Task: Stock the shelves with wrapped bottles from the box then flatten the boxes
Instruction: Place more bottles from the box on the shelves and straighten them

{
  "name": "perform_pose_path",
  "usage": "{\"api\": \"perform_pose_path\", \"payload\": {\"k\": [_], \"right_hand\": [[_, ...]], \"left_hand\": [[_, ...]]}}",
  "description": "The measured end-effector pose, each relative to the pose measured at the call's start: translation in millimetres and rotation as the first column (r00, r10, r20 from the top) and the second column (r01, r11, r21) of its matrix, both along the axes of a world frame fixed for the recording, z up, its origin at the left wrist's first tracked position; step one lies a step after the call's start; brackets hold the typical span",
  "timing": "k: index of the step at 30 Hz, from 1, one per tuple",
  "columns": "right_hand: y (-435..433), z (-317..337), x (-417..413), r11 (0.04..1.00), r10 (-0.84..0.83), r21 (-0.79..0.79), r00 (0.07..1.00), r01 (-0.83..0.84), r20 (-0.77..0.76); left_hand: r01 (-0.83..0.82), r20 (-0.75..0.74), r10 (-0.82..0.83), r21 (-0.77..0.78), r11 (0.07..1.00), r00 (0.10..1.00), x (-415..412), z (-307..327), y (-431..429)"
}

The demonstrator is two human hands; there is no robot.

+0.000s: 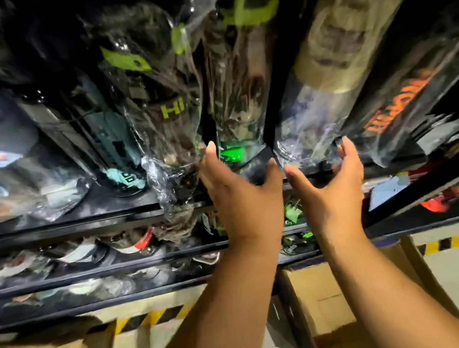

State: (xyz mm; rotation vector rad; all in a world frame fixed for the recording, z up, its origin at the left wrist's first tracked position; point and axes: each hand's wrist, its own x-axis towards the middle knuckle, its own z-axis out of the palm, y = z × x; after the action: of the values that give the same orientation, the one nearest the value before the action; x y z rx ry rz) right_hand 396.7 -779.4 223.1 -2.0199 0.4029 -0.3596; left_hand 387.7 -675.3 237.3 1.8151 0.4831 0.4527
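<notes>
1. Wrapped bottles (237,92) stand on shelf (83,217), centre frame; likely heavy and rigid, with slippery film. Take them low round the body, not by the loose wrap.
2. Left grip (241,189) and right grip (331,187) are released, fingers spread at two bottle bases.
3. Boxes (319,301) sit at the bottom of the frame.

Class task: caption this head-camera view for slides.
Left hand and right hand reach toward wrapped bottles on a shelf, cardboard boxes below.

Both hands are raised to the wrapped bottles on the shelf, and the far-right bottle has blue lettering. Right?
Not quite: the head view shows orange lettering on the far-right bottle, not blue. The left hand and right hand are indeed both raised to the wrapped bottles on the shelf.
</notes>
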Motion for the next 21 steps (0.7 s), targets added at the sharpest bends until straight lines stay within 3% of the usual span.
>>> {"api": "perform_pose_path", "payload": {"k": [8, 11, 21], "right_hand": [[-10, -7, 29, 0.992, 0.058, 0.104, 0.991, -0.071, 0.117], [-14, -11, 37, 0.994, 0.053, 0.093, 0.996, -0.060, 0.075], [-17, -17, 43, 0.996, 0.079, 0.044, 0.995, -0.081, 0.056]], "left_hand": [[0.002, -0.127, 0.007, 0.075, 0.997, 0.992, 35, -6, -3], [-0.045, -0.113, 0.061, 0.137, 0.990, 0.992, 41, -14, 1], [-0.146, -0.076, 0.154, 0.105, 0.984, 0.985, 60, -16, 5]]}}
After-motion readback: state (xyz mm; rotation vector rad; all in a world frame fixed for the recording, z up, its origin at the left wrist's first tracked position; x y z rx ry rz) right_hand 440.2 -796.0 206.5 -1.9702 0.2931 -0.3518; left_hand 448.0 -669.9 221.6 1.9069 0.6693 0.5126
